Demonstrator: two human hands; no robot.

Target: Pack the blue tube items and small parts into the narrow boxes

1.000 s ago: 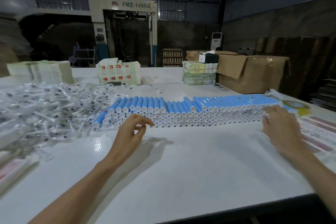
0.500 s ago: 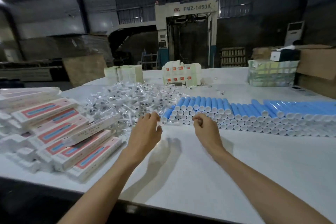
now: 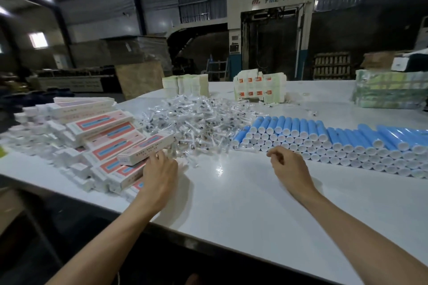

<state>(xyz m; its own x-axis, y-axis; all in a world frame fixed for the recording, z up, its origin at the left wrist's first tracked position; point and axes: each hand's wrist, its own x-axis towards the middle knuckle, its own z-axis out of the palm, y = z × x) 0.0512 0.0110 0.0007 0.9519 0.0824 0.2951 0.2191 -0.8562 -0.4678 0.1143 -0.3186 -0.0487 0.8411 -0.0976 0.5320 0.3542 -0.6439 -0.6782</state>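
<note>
Left hand (image 3: 159,169) reached narrow box (image 3: 146,149).

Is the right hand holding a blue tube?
No, the right hand hovers curled above the white table with no tube in it, short of the blue tubes.

The table (image 3: 231,203) is smooth, glossy white, throwing back a lamp's glare. The blue tubes (image 3: 301,126) look like matt plastic with white caps. The narrow boxes (image 3: 108,136) are printed cardboard; the small parts (image 3: 196,120) sit in clear, shiny plastic wrappers.
</note>
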